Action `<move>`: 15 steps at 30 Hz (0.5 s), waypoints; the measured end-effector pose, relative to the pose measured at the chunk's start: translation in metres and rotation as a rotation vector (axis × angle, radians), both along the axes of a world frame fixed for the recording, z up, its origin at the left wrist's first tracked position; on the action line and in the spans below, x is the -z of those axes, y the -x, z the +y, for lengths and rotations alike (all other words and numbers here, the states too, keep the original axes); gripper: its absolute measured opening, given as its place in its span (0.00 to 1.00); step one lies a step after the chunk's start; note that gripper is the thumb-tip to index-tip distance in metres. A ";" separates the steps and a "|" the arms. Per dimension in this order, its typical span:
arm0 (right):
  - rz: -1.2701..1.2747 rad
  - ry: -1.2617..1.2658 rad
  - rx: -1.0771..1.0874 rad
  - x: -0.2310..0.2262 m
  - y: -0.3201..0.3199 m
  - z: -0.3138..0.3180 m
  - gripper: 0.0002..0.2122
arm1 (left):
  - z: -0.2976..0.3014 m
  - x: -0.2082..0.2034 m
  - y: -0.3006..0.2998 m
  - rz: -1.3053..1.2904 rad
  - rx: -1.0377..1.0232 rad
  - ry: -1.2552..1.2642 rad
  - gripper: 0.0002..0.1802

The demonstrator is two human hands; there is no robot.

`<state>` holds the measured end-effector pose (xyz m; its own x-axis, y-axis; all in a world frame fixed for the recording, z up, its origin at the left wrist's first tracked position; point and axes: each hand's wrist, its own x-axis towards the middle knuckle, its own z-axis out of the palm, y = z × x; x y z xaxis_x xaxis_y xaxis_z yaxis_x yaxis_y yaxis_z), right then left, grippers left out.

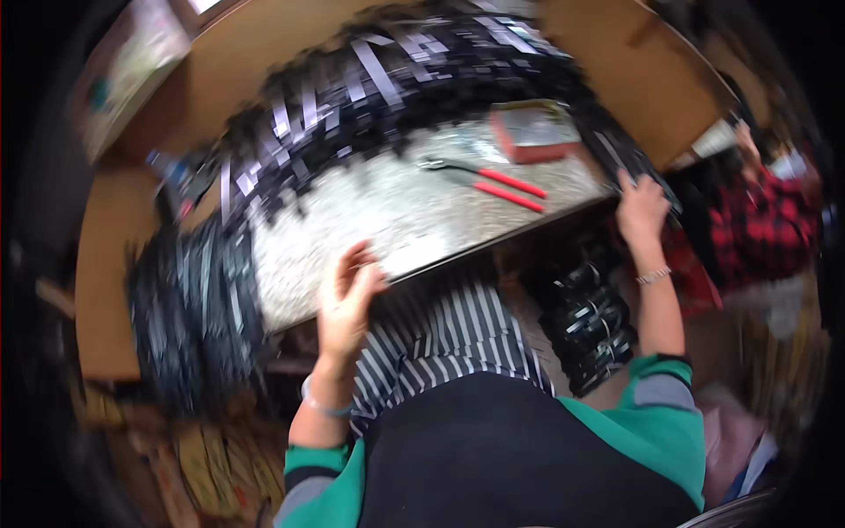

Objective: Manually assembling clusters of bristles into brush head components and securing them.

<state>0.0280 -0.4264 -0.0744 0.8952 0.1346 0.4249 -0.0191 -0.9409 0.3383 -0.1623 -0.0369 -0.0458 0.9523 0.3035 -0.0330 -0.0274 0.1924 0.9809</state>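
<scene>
Black strips (414, 95) beyond pliers (495, 175), red-edged container (539, 153)

Work surface (326, 229) central, its near edge toward the person; table (638, 70) extending behind it and to both sides. Row of bundled strips (352, 97) curving along the far side of the work surface and down its right end; stack of strips (194, 299) at its left end. On the work surface: pliers (510, 181), right of centre, heads to the left, handles to the right; tray (546, 155) behind the handles. Left hand (348, 295) at the near edge; right hand (642, 207) at the near right corner, upon the row's end. Below the right side, further bundles (590, 326); beyond, at far right, a co-worker (761, 224)
</scene>
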 end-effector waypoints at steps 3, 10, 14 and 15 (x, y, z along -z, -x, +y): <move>0.011 0.005 -0.105 -0.013 -0.003 0.013 0.16 | -0.016 0.003 -0.010 0.017 0.211 -0.020 0.20; -0.018 -0.034 -0.086 0.005 -0.011 0.004 0.25 | 0.058 -0.008 -0.001 -0.006 -0.107 -1.252 0.19; 0.088 -0.309 -0.500 -0.015 0.035 0.087 0.21 | 0.162 -0.015 0.002 0.718 -0.441 -1.571 0.28; 0.116 -0.336 -0.594 -0.013 0.040 0.104 0.20 | 0.178 -0.014 0.005 0.840 -0.469 -1.552 0.30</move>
<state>-0.0122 -0.3225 -0.0618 0.7527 0.4941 0.4351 0.5507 -0.8347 -0.0047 -0.1671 0.1407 -0.0316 0.6705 0.7293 0.1361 0.7336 -0.6791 0.0249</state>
